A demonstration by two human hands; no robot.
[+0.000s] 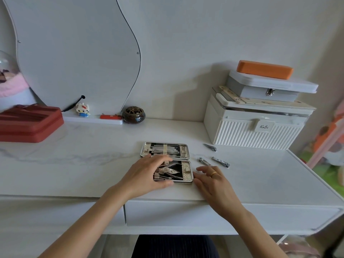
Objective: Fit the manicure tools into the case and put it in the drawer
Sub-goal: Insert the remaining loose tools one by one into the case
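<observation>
The manicure case (184, 155) lies open and flat on the white desk, its far half lined with slim metal tools and its near half holding scissors and nippers. My left hand (147, 175) holds the near half's left side, thumb at the front edge and fingers curved over the top. My right hand (212, 181) hovers just right of the case, fingers relaxed and spread, a ring on one finger. Three loose nail clippers lie to the right: one (210, 147) farther back, one (203, 161) by my right fingertips, one (220, 162) beside it. The drawer front (223, 215) below the desk edge is closed.
A white ribbed storage box (255, 127) with a grey case and an orange case stacked on it stands at the back right. A red zip case (29, 123) sits at the left. A curved mirror (74, 53), a small toy figure (82, 109) and a dark incense burner (133, 114) line the back.
</observation>
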